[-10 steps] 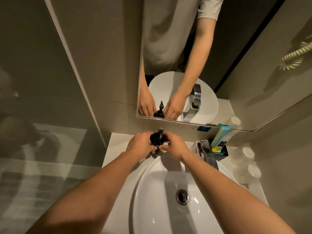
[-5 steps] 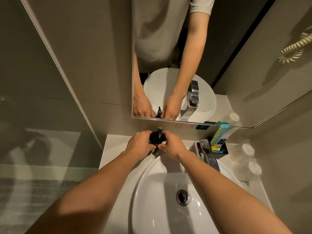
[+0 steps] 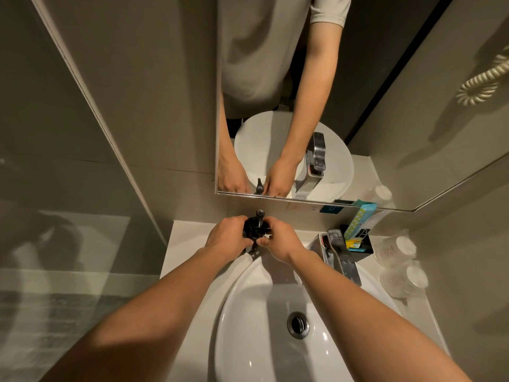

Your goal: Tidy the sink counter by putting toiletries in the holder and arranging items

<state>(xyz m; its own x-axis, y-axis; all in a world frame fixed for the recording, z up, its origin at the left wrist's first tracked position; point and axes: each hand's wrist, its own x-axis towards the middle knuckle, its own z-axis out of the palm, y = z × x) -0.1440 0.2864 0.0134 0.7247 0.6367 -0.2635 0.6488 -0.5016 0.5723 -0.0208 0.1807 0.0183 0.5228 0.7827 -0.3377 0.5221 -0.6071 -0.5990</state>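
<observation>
You had your left hand [image 3: 230, 234] and right hand [image 3: 279, 242] both wrapped around the dark pump bottle [image 3: 254, 228] at the counter's [image 3: 187, 238] back edge behind the sink [image 3: 239, 299], apparently positioning it; next, release it upright.

A pale counter [image 3: 187, 235] was seen carrying a white basin [image 3: 248, 326], taken here as the landmark. Behind the basin's far rim a dark pump bottle [image 3: 254, 228] was set on the counter. Beyond the basin's right far edge a black holder [image 3: 360, 248] was placed, with a chrome tap [image 3: 341, 257] just beside it. Right of the basin two clear glasses [image 3: 399, 257] were stood close together
</observation>
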